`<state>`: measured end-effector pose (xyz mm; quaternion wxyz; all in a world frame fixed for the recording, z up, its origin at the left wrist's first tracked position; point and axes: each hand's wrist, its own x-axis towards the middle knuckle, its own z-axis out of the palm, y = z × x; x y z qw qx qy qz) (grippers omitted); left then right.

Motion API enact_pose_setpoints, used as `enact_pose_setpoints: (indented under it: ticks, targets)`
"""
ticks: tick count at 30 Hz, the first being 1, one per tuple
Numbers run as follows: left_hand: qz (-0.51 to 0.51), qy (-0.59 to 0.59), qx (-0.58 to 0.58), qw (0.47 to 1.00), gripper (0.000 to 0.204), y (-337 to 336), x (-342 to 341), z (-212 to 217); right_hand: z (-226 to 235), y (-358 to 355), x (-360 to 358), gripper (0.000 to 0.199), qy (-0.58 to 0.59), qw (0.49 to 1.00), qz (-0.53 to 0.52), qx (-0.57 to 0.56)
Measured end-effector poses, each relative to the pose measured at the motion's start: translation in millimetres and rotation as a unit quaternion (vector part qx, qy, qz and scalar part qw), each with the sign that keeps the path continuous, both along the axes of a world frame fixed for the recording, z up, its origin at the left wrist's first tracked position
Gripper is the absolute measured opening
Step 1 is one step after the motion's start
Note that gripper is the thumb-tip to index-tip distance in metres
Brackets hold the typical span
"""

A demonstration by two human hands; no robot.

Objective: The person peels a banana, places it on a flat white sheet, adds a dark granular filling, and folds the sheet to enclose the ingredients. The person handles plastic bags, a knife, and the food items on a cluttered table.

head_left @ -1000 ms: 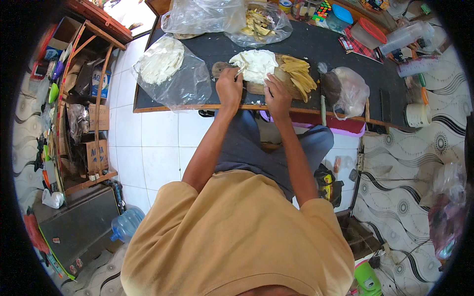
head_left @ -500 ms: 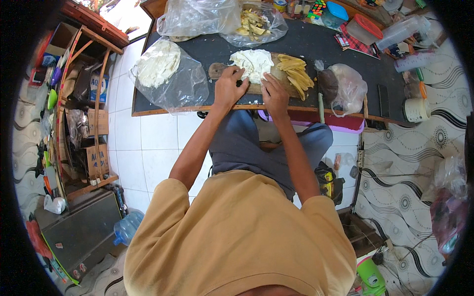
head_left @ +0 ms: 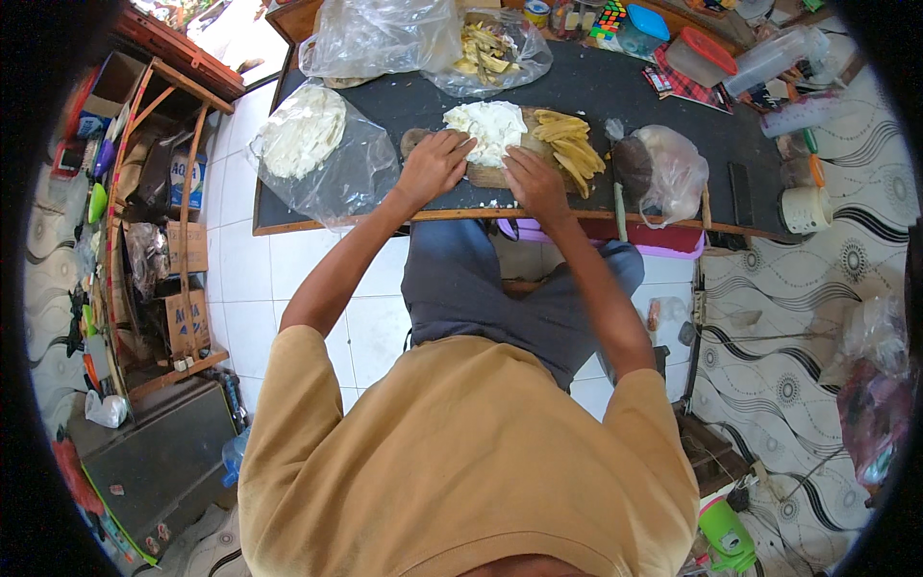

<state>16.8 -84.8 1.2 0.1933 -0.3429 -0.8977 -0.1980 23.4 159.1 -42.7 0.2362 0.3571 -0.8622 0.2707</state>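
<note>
A thin white dough wrapper [head_left: 487, 127] lies on a wooden cutting board [head_left: 488, 177], its surface wrinkled. My left hand [head_left: 435, 165] has its fingers bent together at the wrapper's near left corner. At the near right edge, my right hand [head_left: 535, 180] pinches the wrapper between thumb and fingers. Yellow banana slices [head_left: 569, 144] are heaped on the board's right end, beyond my right hand. To the left, a stack of round white wrappers [head_left: 306, 133] rests on a clear plastic sheet [head_left: 361, 178]. Whatever lies beneath my fingertips is hidden.
A clear bag of yellow peels or scraps [head_left: 488, 53] and another plastic bag [head_left: 385, 38] sit at the back of the black table [head_left: 586, 82]. Rightward are a tied plastic bag [head_left: 675, 173], a phone [head_left: 740, 192] and a white tub [head_left: 806, 210]. White crumbs dot the front edge.
My left hand's fingers have drawn together, the thumb tucking in. My right hand has shifted slightly down and left. The wrapper's near edge has been pulled or folded a little.
</note>
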Motion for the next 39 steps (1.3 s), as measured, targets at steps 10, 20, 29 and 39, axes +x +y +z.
enact_pose_setpoints:
  ticks: [10,20,29,39]
  targets:
    - [-0.024,-0.050,0.016,0.998,0.036,-7,-18,1,24,-1,-15,0.030,-0.010,0.997,0.029,0.067]
    - [-0.031,-0.106,0.050,0.993,0.034,-12,-7,10,35,6,-15,0.026,-0.119,0.991,0.032,0.059]
    - [-0.002,-0.131,0.088,0.987,0.035,-8,-10,10,63,10,-41,0.027,-0.339,0.938,0.036,0.057]
    - [0.035,-0.307,0.075,0.948,0.039,-8,-41,14,59,13,-78,0.025,-0.411,0.905,0.080,0.075]
